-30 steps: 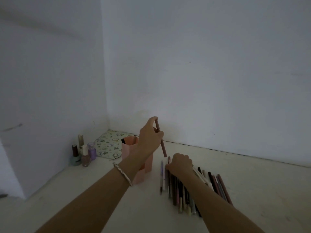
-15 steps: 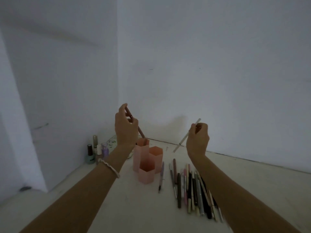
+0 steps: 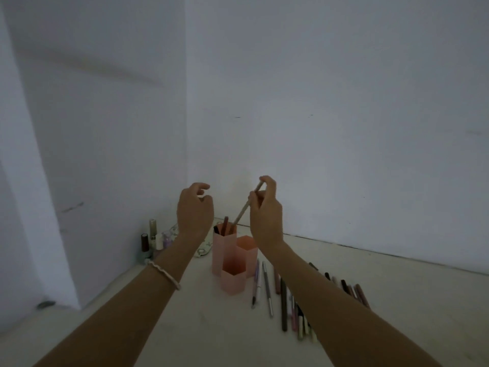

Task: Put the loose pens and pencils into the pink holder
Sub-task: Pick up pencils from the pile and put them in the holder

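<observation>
1. Glass bottles point(image 3: 152, 243) stand in a small cluster at the far left by the wall, with a patterned pad point(image 3: 203, 249) lying just beside them, partly behind the left forearm.
2. Left hand point(image 3: 194, 211) hangs above the holder with its fingers loosely curled and nothing in them.
3. Pink holder point(image 3: 232, 260), three hexagonal tubes of unequal height joined together, stands on the bench near the corner. Its tallest, far tube already has a dark red pencil point(image 3: 225, 225) and another dark item in it; the two nearer tubes look empty.
4. Right hand point(image 3: 264, 210) pinches a pale pencil point(image 3: 244, 207) near its upper end, tilted, with its lower tip at or just inside the tall tube's mouth.
5. Loose pens point(image 3: 284, 303) lie in a rough row on the bench right of the holder, partly under the right forearm, more than a dozen by the look of it. I judge the task barely begun: most of the pile is left.
6. Bench point(image 3: 158, 327) is pale and plain; bare white walls point(image 3: 317, 102) meet in a corner behind, in dim light.
</observation>
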The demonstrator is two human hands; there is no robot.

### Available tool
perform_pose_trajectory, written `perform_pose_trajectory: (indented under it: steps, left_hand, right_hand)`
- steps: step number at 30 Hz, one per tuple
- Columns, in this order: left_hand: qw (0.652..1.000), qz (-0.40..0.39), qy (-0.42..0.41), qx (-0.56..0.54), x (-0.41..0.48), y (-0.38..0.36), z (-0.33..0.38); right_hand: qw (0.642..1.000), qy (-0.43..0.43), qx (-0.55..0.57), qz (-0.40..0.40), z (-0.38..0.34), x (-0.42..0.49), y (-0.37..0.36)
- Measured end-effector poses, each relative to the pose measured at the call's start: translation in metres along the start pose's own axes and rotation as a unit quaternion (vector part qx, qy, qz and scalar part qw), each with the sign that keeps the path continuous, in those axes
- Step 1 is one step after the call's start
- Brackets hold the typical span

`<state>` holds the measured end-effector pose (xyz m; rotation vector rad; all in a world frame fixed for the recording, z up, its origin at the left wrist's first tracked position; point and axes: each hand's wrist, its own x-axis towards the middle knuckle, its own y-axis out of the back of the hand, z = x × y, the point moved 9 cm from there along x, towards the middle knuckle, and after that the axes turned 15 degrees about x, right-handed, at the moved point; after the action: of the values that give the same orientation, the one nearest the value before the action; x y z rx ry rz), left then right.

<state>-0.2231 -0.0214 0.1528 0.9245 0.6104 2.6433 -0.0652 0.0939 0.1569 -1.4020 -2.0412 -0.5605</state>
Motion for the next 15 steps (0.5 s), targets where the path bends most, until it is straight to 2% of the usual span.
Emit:
perform_pose_trajectory:
  steps: [4, 6, 9, 12, 15]
  left_hand:
    - [0.999, -0.032, -0.003, -0.029, -0.008, -0.008, 0.022]
    - [0.998, -0.061, -0.007, -0.018, -0.016, -0.019, 0.033]
    - [0.981, -0.181, -0.032, 0.055, -0.04, -0.058, 0.051]
    - [0.922, -0.285, -0.116, 0.235, -0.079, -0.103, 0.057]
    - [0.841, -0.333, -0.199, 0.377, -0.122, -0.139, 0.05]
  right_hand:
    - [0.987, -0.028, -0.102, -0.118, 0.023, -0.018, -0.02]
    - [0.988, -0.043, -0.115, -0.093, 0.028, -0.019, -0.007]
    - [0.991, -0.067, -0.11, -0.023, 0.034, -0.013, 0.031]
    - [0.984, -0.102, -0.144, -0.022, 0.049, -0.013, 0.062]
    - [0.977, -0.137, -0.159, -0.032, 0.065, -0.019, 0.082]
